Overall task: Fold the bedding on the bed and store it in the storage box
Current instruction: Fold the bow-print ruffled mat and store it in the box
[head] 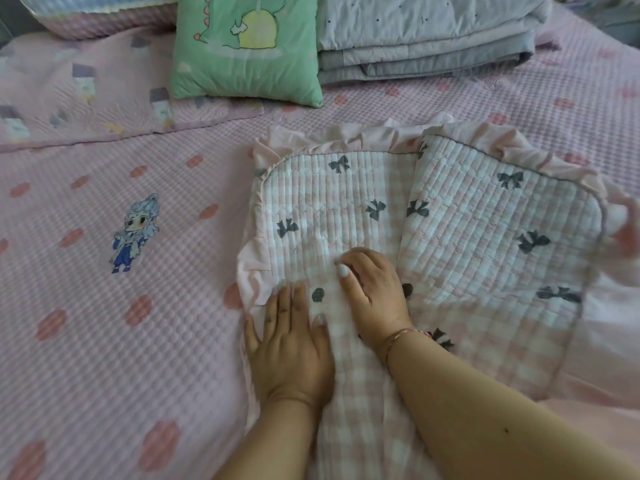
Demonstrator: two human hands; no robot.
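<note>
A pink-and-white checked quilted cover (485,237) with grey bows and a pink ruffled edge lies folded on the bed, one flap overlapping another. My left hand (294,341) lies flat on its near left part with the fingers straight, pressing it down. My right hand (374,289) rests on the cover just to the right, fingers curled with the tips pushing into the fabric at the fold. No storage box is in view.
The bed is covered by a pink waffle spread (104,323) with red dots and a cartoon figure. A green dinosaur cushion (246,46) and a folded grey quilt (422,39) lie at the far side. A pink pillow (97,15) sits far left.
</note>
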